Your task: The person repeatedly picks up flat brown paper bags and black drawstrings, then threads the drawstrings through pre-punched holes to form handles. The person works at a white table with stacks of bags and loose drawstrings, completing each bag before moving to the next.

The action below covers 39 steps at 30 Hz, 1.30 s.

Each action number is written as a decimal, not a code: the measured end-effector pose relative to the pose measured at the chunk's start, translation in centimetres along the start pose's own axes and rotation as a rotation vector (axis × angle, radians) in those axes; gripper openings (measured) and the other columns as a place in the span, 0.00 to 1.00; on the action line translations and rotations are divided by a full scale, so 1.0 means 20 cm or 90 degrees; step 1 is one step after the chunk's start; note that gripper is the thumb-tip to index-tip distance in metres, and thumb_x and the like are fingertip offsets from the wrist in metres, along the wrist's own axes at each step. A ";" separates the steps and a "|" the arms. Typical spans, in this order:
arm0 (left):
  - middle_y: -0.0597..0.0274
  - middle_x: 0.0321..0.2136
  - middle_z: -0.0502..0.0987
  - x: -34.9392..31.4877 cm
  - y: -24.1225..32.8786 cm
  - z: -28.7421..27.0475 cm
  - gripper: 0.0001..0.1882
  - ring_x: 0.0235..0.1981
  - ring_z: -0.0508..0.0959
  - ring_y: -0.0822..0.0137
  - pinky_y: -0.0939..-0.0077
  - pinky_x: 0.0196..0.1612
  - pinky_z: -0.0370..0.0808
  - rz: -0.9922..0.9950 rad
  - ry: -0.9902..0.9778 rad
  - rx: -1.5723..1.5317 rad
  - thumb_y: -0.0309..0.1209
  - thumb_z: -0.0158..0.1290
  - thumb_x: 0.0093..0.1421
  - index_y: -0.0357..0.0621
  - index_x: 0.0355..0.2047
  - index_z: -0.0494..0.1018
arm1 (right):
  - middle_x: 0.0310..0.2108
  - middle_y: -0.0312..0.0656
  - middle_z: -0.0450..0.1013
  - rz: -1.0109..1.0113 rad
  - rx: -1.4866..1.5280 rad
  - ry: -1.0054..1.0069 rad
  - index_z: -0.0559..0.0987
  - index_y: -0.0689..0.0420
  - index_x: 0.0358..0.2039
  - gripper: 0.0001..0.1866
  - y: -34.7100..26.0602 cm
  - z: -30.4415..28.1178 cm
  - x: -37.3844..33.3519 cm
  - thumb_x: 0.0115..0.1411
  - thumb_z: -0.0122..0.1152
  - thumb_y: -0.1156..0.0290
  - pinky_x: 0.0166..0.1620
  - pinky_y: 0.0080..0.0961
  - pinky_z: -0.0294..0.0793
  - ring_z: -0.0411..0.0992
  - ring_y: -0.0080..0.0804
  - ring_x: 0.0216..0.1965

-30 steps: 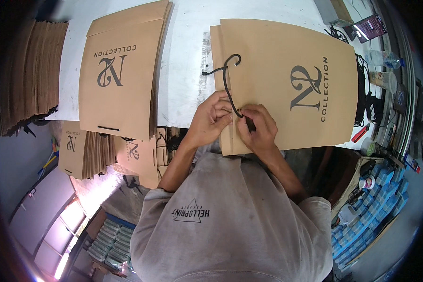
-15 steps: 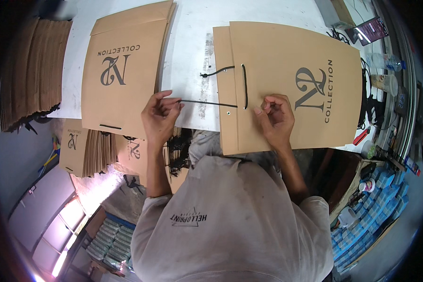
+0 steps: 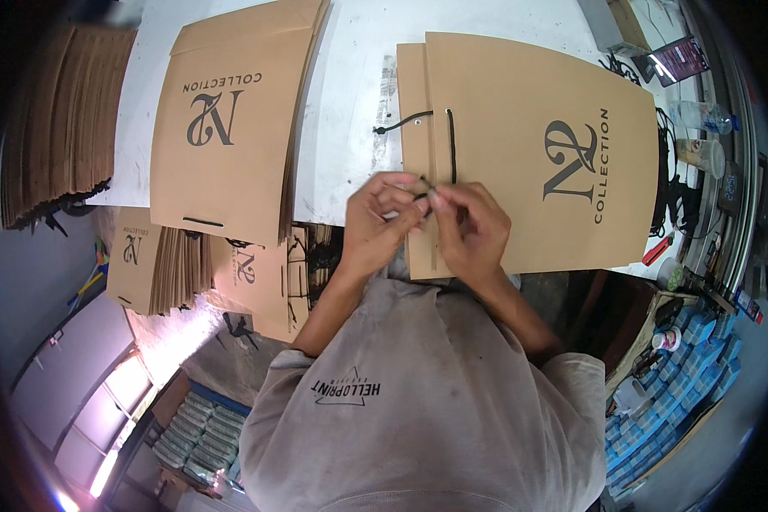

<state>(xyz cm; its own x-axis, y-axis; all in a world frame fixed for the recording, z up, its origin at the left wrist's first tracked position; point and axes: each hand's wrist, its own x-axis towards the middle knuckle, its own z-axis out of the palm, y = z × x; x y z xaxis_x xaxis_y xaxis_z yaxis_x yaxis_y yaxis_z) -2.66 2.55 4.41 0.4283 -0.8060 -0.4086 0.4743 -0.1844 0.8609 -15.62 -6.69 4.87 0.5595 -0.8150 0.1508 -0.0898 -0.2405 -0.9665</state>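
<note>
A brown paper bag (image 3: pixel 503 94) lies flat on the white table in front of me, its folded top edge to the left. A black cord (image 3: pixel 452 149) runs through eyelets near that edge, and its far end sticks out past the edge with a knot. My left hand (image 3: pixel 375 222) and my right hand (image 3: pixel 476 229) meet over the near part of the edge. Both are closed, fingertips pinching the cord's near end between them. Fingers partly hide the cord there, so I cannot tell whether it is looped or knotted.
Left of the bag lies a stack of similar brown bags (image 3: pixel 230 171), with more bags (image 3: pixel 60 128) upright farther left. At the right are black cords (image 3: pixel 670 188), a red cutter (image 3: pixel 657 251), a plastic bottle (image 3: pixel 704 116), a cup (image 3: pixel 700 157) and a phone (image 3: pixel 681 61).
My left hand has moved right, bringing the cord's near end to the bag's edge. My right hand has shifted left to meet it, and both now pinch the cord.
</note>
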 end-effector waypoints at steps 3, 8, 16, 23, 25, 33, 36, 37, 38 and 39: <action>0.58 0.35 0.82 0.00 0.03 0.03 0.08 0.36 0.82 0.70 0.78 0.34 0.80 0.175 0.102 0.357 0.18 0.61 0.61 0.35 0.41 0.77 | 0.34 0.48 0.77 0.096 -0.098 -0.067 0.82 0.65 0.41 0.07 0.02 0.00 0.01 0.62 0.63 0.81 0.38 0.31 0.77 0.78 0.37 0.34; 0.56 0.39 0.82 0.04 -0.02 -0.06 0.07 0.42 0.81 0.71 0.77 0.43 0.79 0.360 0.015 0.419 0.18 0.61 0.62 0.35 0.40 0.77 | 0.35 0.45 0.75 0.101 -0.138 -0.241 0.80 0.65 0.41 0.06 0.00 -0.08 0.07 0.65 0.61 0.77 0.39 0.28 0.74 0.75 0.31 0.35; 0.52 0.43 0.80 0.10 -0.15 -0.03 0.15 0.44 0.81 0.67 0.76 0.49 0.79 0.333 -0.069 0.198 0.15 0.58 0.64 0.34 0.51 0.79 | 0.37 0.32 0.75 0.272 0.195 -0.172 0.79 0.64 0.39 0.06 0.11 -0.12 0.06 0.71 0.57 0.75 0.37 0.20 0.69 0.68 0.17 0.34; 0.52 0.42 0.81 0.03 -0.07 -0.01 0.07 0.39 0.82 0.70 0.78 0.43 0.81 0.084 -0.014 -0.046 0.23 0.55 0.70 0.29 0.40 0.78 | 0.30 0.37 0.72 0.128 -0.050 -0.223 0.81 0.62 0.40 0.06 0.04 -0.15 0.10 0.63 0.63 0.77 0.37 0.25 0.72 0.73 0.26 0.33; 0.48 0.41 0.82 -0.05 0.02 0.00 0.08 0.37 0.82 0.69 0.76 0.41 0.81 0.128 -0.013 0.058 0.25 0.54 0.71 0.30 0.39 0.76 | 0.29 0.40 0.71 -0.044 -0.236 -0.227 0.82 0.61 0.41 0.10 0.08 -0.09 0.07 0.59 0.66 0.76 0.37 0.29 0.73 0.74 0.31 0.33; 0.56 0.35 0.83 -0.11 0.03 -0.09 0.06 0.33 0.80 0.74 0.79 0.36 0.78 0.231 0.148 0.214 0.22 0.53 0.69 0.31 0.40 0.78 | 0.48 0.47 0.77 -0.013 -0.153 -0.388 0.78 0.59 0.55 0.30 0.01 -0.21 0.47 0.53 0.78 0.65 0.45 0.35 0.78 0.78 0.38 0.43; 0.60 0.33 0.83 -0.07 0.00 -0.17 0.06 0.32 0.79 0.76 0.81 0.34 0.75 0.204 0.151 0.255 0.25 0.57 0.68 0.33 0.39 0.79 | 0.61 0.50 0.72 -0.128 -0.422 -0.186 0.73 0.55 0.63 0.43 0.15 -0.54 0.86 0.48 0.82 0.57 0.60 0.45 0.72 0.73 0.44 0.58; 0.61 0.33 0.83 -0.07 -0.01 -0.18 0.06 0.31 0.79 0.76 0.82 0.34 0.75 0.198 0.144 0.256 0.25 0.57 0.68 0.34 0.39 0.79 | 0.59 0.49 0.72 -0.132 -0.601 -0.106 0.75 0.54 0.61 0.44 0.19 -0.66 0.93 0.45 0.83 0.55 0.64 0.50 0.65 0.70 0.46 0.60; 0.62 0.33 0.83 -0.06 -0.01 -0.17 0.05 0.31 0.79 0.76 0.81 0.34 0.75 0.192 0.141 0.251 0.26 0.58 0.68 0.35 0.40 0.79 | 0.58 0.48 0.73 -0.111 -0.686 -0.087 0.76 0.54 0.58 0.43 0.21 -0.74 0.99 0.42 0.83 0.54 0.66 0.54 0.61 0.68 0.46 0.62; 0.61 0.33 0.83 -0.05 -0.01 -0.17 0.06 0.31 0.79 0.75 0.81 0.34 0.76 0.199 0.146 0.240 0.26 0.58 0.68 0.35 0.40 0.79 | 0.57 0.47 0.73 -0.092 -0.772 -0.073 0.77 0.54 0.55 0.42 0.21 -0.80 1.06 0.40 0.84 0.52 0.68 0.58 0.57 0.67 0.47 0.63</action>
<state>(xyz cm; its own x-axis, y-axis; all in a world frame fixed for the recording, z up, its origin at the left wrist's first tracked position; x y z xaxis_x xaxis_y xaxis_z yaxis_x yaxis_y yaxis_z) -0.51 5.31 3.65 0.6818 -0.7189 -0.1355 0.0072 -0.1786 0.9839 -17.42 -33.41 7.33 0.6918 -0.7036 0.1623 -0.6951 -0.7098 -0.1140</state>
